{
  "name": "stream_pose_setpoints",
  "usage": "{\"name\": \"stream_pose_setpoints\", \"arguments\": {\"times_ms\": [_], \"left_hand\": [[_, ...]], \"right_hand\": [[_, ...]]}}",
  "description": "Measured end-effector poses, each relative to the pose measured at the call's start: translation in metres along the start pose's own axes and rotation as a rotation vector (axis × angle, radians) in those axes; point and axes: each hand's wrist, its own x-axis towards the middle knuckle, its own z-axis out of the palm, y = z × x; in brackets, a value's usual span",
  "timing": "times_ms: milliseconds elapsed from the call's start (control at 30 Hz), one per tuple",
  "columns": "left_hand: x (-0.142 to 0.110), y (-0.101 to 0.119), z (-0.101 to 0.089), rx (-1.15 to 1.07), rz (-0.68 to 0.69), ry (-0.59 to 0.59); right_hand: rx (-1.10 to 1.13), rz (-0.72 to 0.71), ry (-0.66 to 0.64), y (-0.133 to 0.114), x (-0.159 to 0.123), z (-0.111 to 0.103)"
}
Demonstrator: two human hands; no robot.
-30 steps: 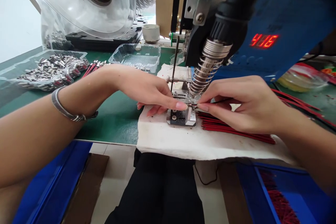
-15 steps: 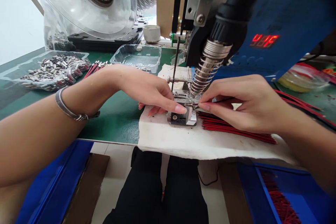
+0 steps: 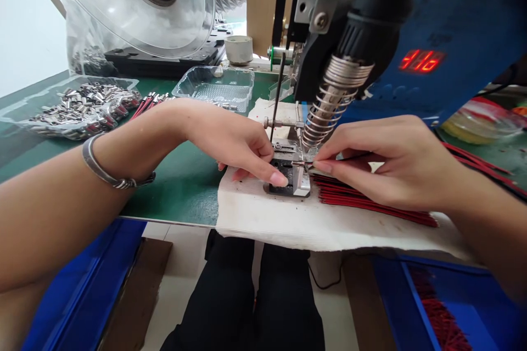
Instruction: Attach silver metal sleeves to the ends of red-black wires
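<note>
On white cloth (image 3: 288, 219), metal fixture (image 3: 294, 178), thin red wires (image 3: 362, 200)

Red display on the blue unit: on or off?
On. The red display on the blue unit shows lit red digits, too blurred to read, above the right hand.

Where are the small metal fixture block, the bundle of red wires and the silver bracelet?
small metal fixture block (image 3: 300, 185): head view, its bright front right corner.
bundle of red wires (image 3: 370, 205): head view, middle of the bundle on the white cloth.
silver bracelet (image 3: 102, 173): head view, band under the left wrist.
</note>
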Motion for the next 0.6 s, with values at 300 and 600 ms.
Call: {"name": "stream_pose_setpoints", "arguments": {"times_ms": [300,600], "left_hand": [[-0.0013,0.0011,-0.0006,0.015,-0.002,-0.010],[-0.0010,0.0022,0.0011,0.021,0.001,-0.016]], "right_hand": [[0.021,0.024,-0.008,-0.0015,-0.0007,-0.0004],[-0.049,-0.095,0.040,0.0013,-0.0020,0.0013]]}}
